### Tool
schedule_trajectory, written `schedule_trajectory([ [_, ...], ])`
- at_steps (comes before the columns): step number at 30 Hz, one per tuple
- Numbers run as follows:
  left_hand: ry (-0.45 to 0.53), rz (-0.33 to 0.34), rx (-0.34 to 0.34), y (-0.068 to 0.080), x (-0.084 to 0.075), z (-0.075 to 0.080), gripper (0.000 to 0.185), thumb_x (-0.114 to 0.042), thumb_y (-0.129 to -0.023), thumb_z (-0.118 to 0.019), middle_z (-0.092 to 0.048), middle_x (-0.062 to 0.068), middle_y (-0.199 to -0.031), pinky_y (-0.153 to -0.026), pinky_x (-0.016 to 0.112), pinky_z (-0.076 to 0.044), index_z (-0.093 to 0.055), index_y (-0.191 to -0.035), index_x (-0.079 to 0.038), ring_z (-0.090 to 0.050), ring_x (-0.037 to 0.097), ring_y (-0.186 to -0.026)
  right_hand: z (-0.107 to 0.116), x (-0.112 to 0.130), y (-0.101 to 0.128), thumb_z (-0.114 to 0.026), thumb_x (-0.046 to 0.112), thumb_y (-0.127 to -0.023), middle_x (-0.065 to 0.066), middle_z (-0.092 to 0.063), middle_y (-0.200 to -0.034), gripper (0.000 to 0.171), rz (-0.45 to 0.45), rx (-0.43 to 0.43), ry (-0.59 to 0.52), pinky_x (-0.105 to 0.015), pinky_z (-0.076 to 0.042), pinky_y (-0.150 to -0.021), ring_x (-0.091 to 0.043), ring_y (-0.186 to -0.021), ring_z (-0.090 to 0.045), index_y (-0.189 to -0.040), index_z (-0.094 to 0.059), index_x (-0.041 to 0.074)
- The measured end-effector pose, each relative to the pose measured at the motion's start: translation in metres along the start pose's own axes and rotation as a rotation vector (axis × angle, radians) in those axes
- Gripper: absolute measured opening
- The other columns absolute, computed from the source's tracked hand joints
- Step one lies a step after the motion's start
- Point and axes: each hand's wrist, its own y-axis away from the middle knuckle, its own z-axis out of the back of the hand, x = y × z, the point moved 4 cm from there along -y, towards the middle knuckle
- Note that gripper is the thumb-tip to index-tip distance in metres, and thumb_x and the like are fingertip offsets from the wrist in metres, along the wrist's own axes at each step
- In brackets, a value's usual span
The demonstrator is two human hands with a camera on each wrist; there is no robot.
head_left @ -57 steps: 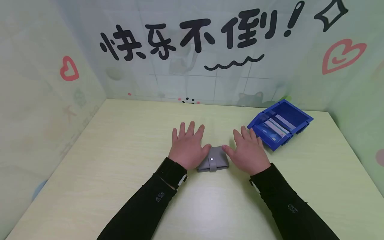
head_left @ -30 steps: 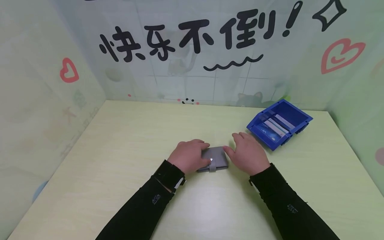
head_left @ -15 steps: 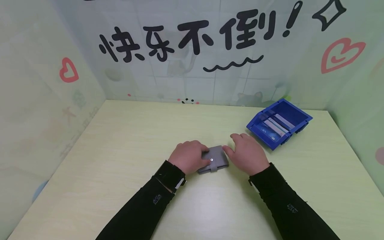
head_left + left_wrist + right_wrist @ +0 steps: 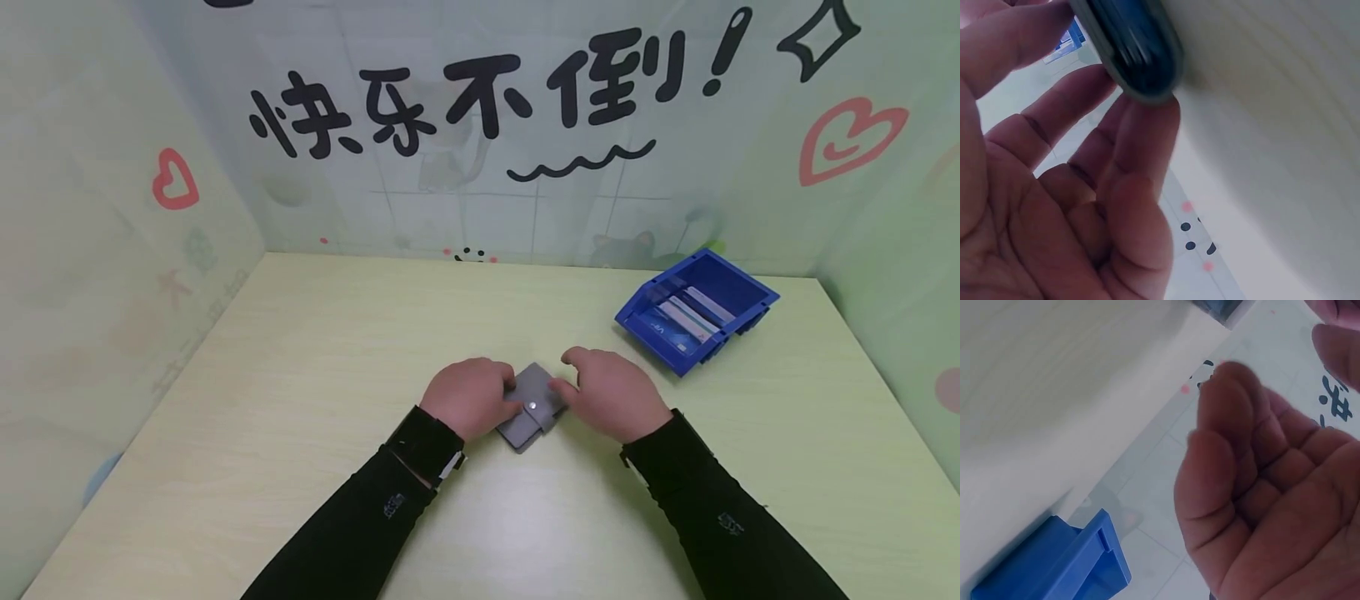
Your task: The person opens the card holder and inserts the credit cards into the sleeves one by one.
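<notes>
We see the left hand pinching the left side of a grey wallet, thumb over its face, fingers at its edge. The wallet sits between the two hands, turned diagonally, its snap strap toward the near right; we cannot tell whether it touches the table fully. The right hand is loosely curled, thumb and fingers apart, holding nothing, just beside the wallet. Beyond it, to the right, we find a blue bin with cards inside.
</notes>
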Motion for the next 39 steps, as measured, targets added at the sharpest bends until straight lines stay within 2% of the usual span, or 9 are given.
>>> schedule_trajectory([
  [6, 0.021, 0.003, 0.024, 0.000, 0.000, -0.004, 0.021, -0.035, -0.096, -0.076, -0.066, -0.005, -0.076, -0.063, 0.027, -0.044, -0.067, -0.087, -0.018, -0.057, 0.014, -0.069, -0.006, 0.006, 0.001, -0.075, 0.040, -0.097, 0.000, -0.075, -0.094, 0.031, 0.059, 0.086, 0.000, -0.038, -0.057, -0.079, -0.015, -0.082, -0.065, -0.107, -0.073, 0.010],
  [11, 0.042, 0.006, 0.049, 0.001, -0.002, -0.007, 0.025, -0.034, -0.096, -0.076, -0.063, -0.004, -0.073, -0.061, 0.027, -0.043, -0.062, -0.085, -0.017, -0.057, 0.014, -0.066, -0.011, 0.008, 0.000, -0.079, 0.039, -0.094, 0.002, -0.073, -0.091, 0.029, 0.063, 0.115, -0.004, -0.038, -0.056, -0.080, -0.015, -0.081, -0.062, -0.104, -0.074, 0.012],
  [13, 0.046, 0.010, 0.059, 0.001, -0.003, -0.009, 0.026, -0.036, -0.096, -0.076, -0.064, -0.003, -0.075, -0.060, 0.027, -0.043, -0.062, -0.090, -0.016, -0.057, 0.015, -0.066, -0.012, 0.008, 0.000, -0.079, 0.038, -0.094, 0.002, -0.073, -0.091, 0.028, 0.062, 0.121, -0.003, -0.037, -0.056, -0.080, -0.015, -0.081, -0.061, -0.104, -0.075, 0.012],
  [16, 0.042, 0.010, 0.069, 0.002, -0.005, -0.012, 0.031, -0.040, -0.095, -0.077, -0.067, -0.002, -0.082, -0.061, 0.028, -0.044, -0.064, -0.106, -0.014, -0.060, 0.015, -0.069, -0.014, 0.009, 0.000, -0.079, 0.035, -0.094, 0.003, -0.073, -0.092, 0.025, 0.071, 0.123, 0.015, -0.037, -0.056, -0.082, -0.015, -0.082, -0.060, -0.104, -0.077, 0.012],
  [20, 0.019, -0.024, 0.077, 0.003, -0.009, -0.014, 0.050, -0.045, -0.097, -0.075, -0.072, -0.001, -0.099, -0.066, 0.028, -0.047, -0.062, -0.136, -0.016, -0.062, 0.014, -0.078, -0.015, 0.012, 0.002, -0.078, 0.027, -0.095, 0.002, -0.071, -0.093, 0.018, 0.132, 0.104, 0.046, -0.034, -0.055, -0.079, -0.014, -0.082, -0.059, -0.104, -0.079, 0.012],
  [22, 0.006, -0.043, 0.077, 0.004, -0.010, -0.015, 0.055, -0.046, -0.097, -0.073, -0.074, -0.001, -0.105, -0.070, 0.029, -0.048, -0.060, -0.143, -0.018, -0.063, 0.013, -0.083, -0.015, 0.013, 0.003, -0.077, 0.023, -0.095, 0.001, -0.068, -0.092, 0.014, 0.172, 0.082, 0.056, -0.031, -0.054, -0.076, -0.013, -0.081, -0.057, -0.102, -0.080, 0.011],
  [27, -0.027, -0.072, 0.077, 0.005, -0.011, -0.016, 0.059, -0.054, -0.097, -0.071, -0.076, -0.001, -0.109, -0.069, 0.028, -0.050, -0.062, -0.142, -0.018, -0.064, 0.012, -0.084, -0.015, 0.016, 0.006, -0.081, 0.023, -0.091, 0.001, -0.060, -0.086, 0.012, 0.225, 0.036, 0.047, -0.027, -0.047, -0.070, -0.012, -0.077, -0.051, -0.097, -0.081, 0.012],
  [31, -0.049, -0.082, 0.082, 0.005, -0.011, -0.016, 0.061, -0.058, -0.097, -0.069, -0.076, -0.001, -0.108, -0.067, 0.028, -0.049, -0.062, -0.143, -0.018, -0.064, 0.012, -0.084, -0.015, 0.018, 0.006, -0.083, 0.026, -0.090, 0.001, -0.059, -0.084, 0.016, 0.214, 0.038, 0.030, -0.027, -0.045, -0.069, -0.012, -0.075, -0.050, -0.096, -0.080, 0.012],
  [39, -0.054, -0.086, 0.093, 0.004, -0.010, -0.015, 0.067, -0.055, -0.097, -0.071, -0.076, 0.000, -0.123, -0.078, 0.030, -0.054, -0.057, -0.152, -0.019, -0.068, 0.013, -0.096, -0.018, 0.021, 0.006, -0.077, 0.020, -0.096, 0.000, -0.060, -0.086, 0.011, 0.197, 0.062, 0.026, -0.028, -0.049, -0.070, -0.013, -0.075, -0.053, -0.091, -0.072, 0.011],
])
